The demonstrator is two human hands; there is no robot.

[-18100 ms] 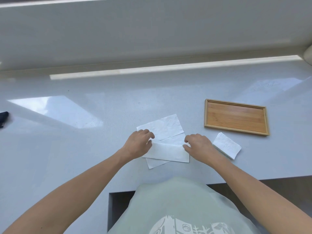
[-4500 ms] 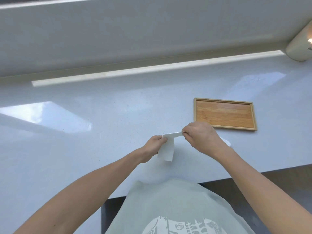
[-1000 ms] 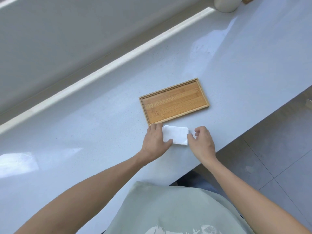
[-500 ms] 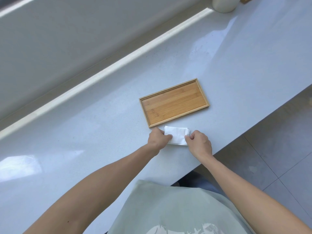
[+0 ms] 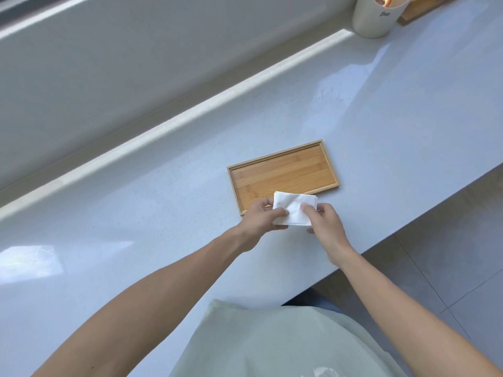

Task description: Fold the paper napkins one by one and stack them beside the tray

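White cup [image 5: 377,16] at far right of the counter [image 5: 381,104] has small dark script on its side, too small to read; something orange-ish pokes out of its top. A wooden board edge [image 5: 419,9] lies just beside it.

Both hands are on the folded napkins [image 5: 292,208]. Left hand [image 5: 260,221] pinches the left edge, thumb on top, fingers curled under. Right hand [image 5: 325,224] grips the right side w/ thumb pressed on top, fingers curled. Napkins: white folded wad, lifted, overlapping the near rim of the bamboo tray [image 5: 283,170]. Can't tell how many layers. Person's pale green shirt [image 5: 272,341] shows at bottom
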